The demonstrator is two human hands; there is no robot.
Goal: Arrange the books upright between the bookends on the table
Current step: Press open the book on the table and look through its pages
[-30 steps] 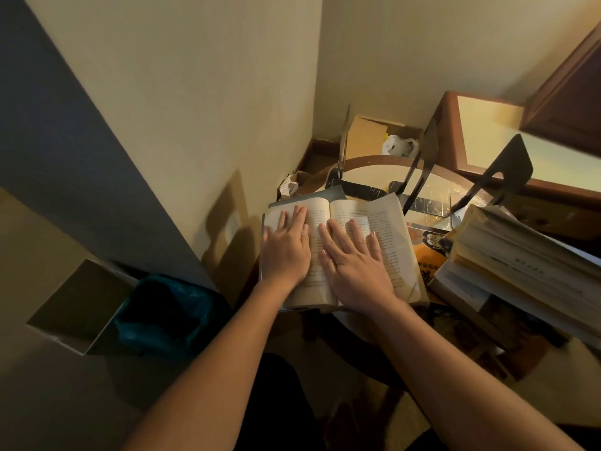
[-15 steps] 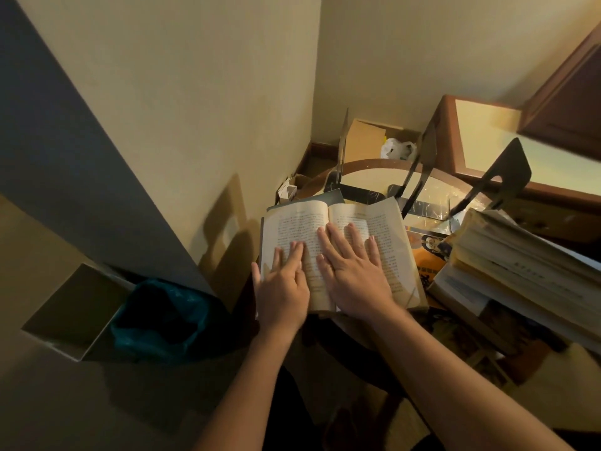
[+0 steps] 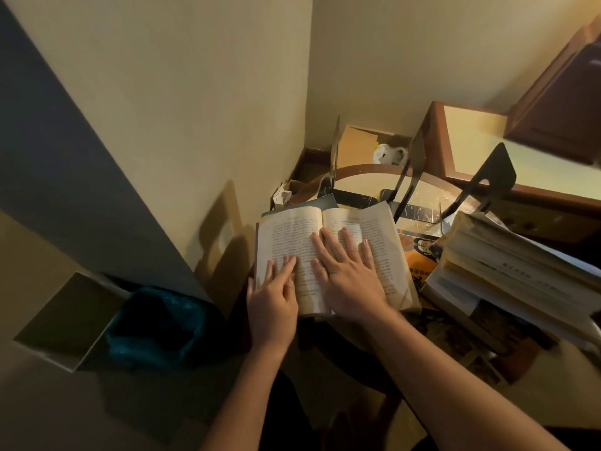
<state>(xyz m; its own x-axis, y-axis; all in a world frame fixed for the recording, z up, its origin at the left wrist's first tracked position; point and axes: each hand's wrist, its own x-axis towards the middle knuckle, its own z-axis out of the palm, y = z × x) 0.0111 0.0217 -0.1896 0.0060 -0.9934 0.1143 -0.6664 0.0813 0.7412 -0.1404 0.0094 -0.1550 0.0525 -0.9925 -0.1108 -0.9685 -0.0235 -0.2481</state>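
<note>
Open book (image 3: 286, 236) under the fingers (image 3: 346, 237): matt paper pages, yellowed, printed. Bookends (image 3: 497, 172) beyond the fingertips: thin dark sheet metal, smooth, faint sheen. Table (image 3: 357, 169): wood rim, glossy reflective top. Orange cover (image 3: 419, 255) right of the fingers: glossy. Stack of books (image 3: 520, 265) further right: yellowed matt paper edges. Bin liner (image 3: 156, 320) left of the fingers: teal plastic, crinkled.
</note>
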